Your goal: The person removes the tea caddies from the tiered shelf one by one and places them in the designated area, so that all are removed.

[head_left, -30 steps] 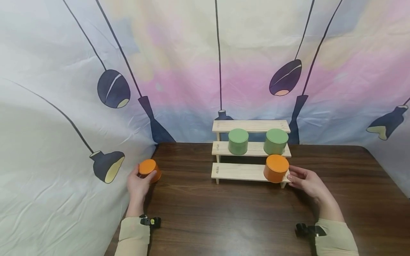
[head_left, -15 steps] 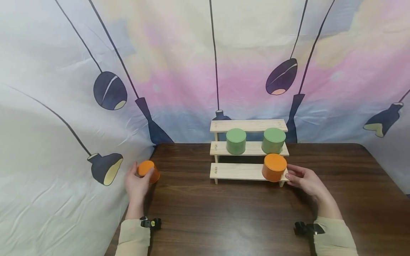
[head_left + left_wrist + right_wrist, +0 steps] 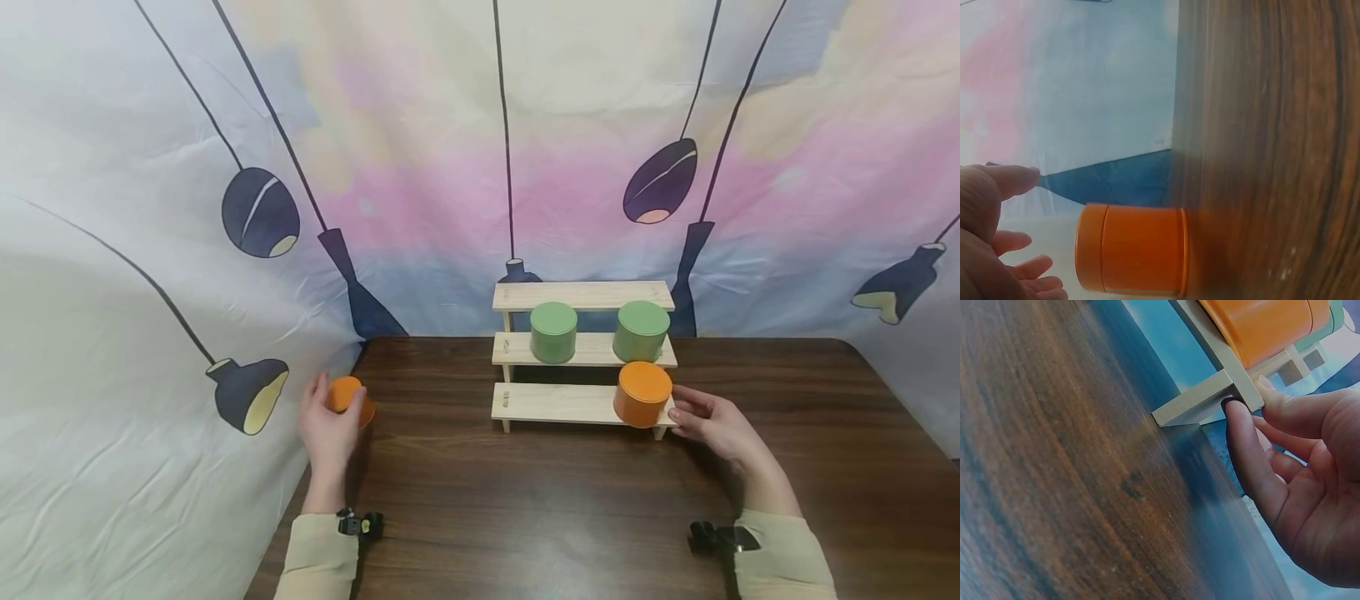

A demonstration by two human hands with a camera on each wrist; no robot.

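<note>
An orange round tin [image 3: 345, 392] stands on the table at the far left. My left hand [image 3: 330, 425] hovers over it, thumb and fingers spread; in the left wrist view a gap separates the fingertips from the lid of the tin [image 3: 1135, 250]. To the right is a three-step wooden stand [image 3: 555, 404]. Its bottom step bears another orange tin [image 3: 641, 396] near the right end, and two green tins [image 3: 553, 333] sit on the middle step. My right hand [image 3: 716, 425] pinches the right end of the bottom board [image 3: 1241, 384] between thumb and fingers.
Behind the dark wooden table [image 3: 480, 500] hangs a cloth backdrop [image 3: 420, 167] printed with lamps, close behind the stand. The cloth also runs along the table's left edge, right beside my left hand. The top step [image 3: 585, 294] bears nothing.
My left hand has come off the left orange tin and shifted slightly right, its fingers now loosened above the lid. The tin stays in place. My right hand keeps its grip on the stand.
</note>
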